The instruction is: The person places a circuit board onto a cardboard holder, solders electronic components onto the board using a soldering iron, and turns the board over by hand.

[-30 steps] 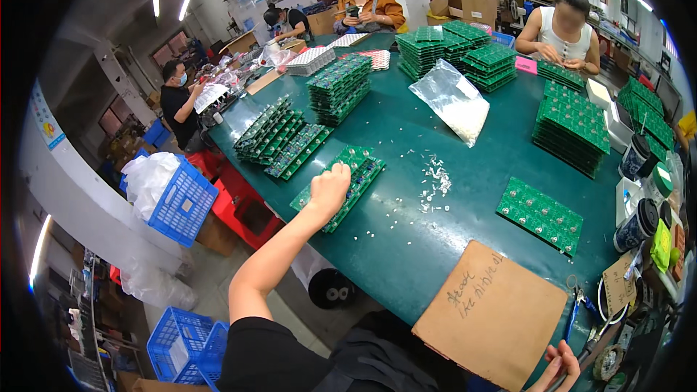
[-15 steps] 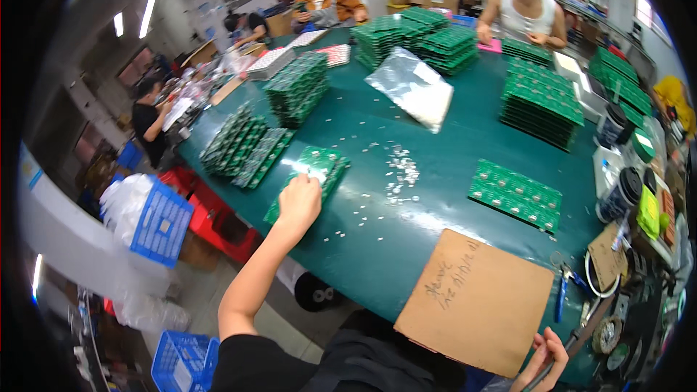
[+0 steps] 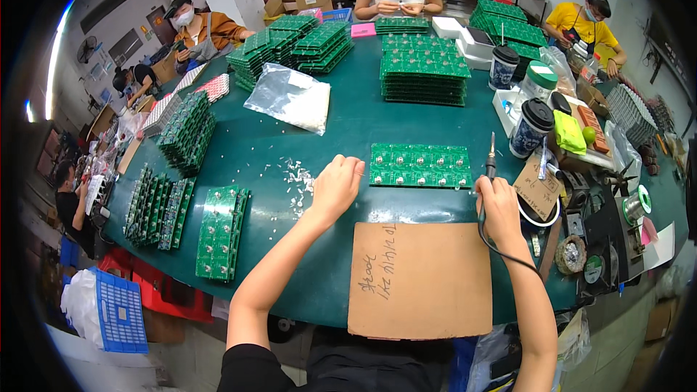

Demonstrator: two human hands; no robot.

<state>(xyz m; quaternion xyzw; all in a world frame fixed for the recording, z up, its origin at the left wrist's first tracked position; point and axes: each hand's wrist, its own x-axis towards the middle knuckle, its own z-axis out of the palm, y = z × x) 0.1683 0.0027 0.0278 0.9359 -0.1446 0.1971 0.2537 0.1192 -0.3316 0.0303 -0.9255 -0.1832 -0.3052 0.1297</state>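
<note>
My right hand (image 3: 499, 207) grips a soldering iron (image 3: 491, 168) by its handle, its metal tip pointing up and away, just right of a green circuit board (image 3: 420, 167) with round metal parts. My left hand (image 3: 338, 187) is closed in a pinch near that board's left end. Whatever is between its fingertips is too small to make out. Small white pieces (image 3: 296, 183) lie scattered left of this hand. A brown cardboard sheet (image 3: 421, 283) with handwriting lies at the near table edge, below both hands. Farther left sit a few similar boards (image 3: 218, 236).
Stacks of green boards stand at the left (image 3: 187, 134) and far middle (image 3: 425, 69). A plastic bag (image 3: 290, 98) of white pieces lies between them. Lidded cups (image 3: 531, 127), a solder spool (image 3: 637, 203) and tools crowd the right side. Other people sit around the table.
The view has swung to the right. My left hand has left the boards on the left and come beside the middle board. My right hand has risen from the near edge with the soldering iron.
</note>
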